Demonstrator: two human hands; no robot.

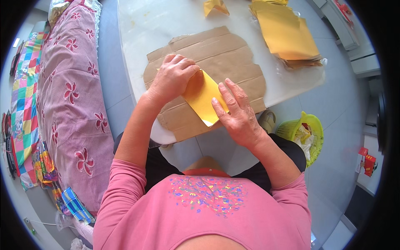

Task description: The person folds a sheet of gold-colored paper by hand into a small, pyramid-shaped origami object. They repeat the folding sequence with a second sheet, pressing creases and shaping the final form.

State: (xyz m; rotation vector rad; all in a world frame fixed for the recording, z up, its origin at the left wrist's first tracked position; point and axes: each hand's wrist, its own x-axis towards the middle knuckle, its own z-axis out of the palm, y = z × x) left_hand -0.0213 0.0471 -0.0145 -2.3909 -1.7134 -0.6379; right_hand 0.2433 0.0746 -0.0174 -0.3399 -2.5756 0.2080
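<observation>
A folded sheet of golden-yellow paper point(204, 95) lies tilted on a flat piece of brown cardboard point(215, 50). My left hand point(175, 76) is on the paper's upper left end, its fingers bent down over the edge; whether they pinch the paper cannot be told. Spread fingers of my right hand point(236, 111) rest at the paper's right edge near its lower end. Farther off, a folded piece of yellow paper point(216, 7) stands by the table's far side. A thick stack of yellow paper sheets point(286, 34) lies at the far right.
The white table point(137, 28) has a plastic cover and ends just in front of my knees. A lime-green plastic basket point(317, 137) with scraps stands on the floor to the right. Along the left runs a pink flowered cloth cover point(81, 112). A shoe point(267, 121) shows under the table's edge.
</observation>
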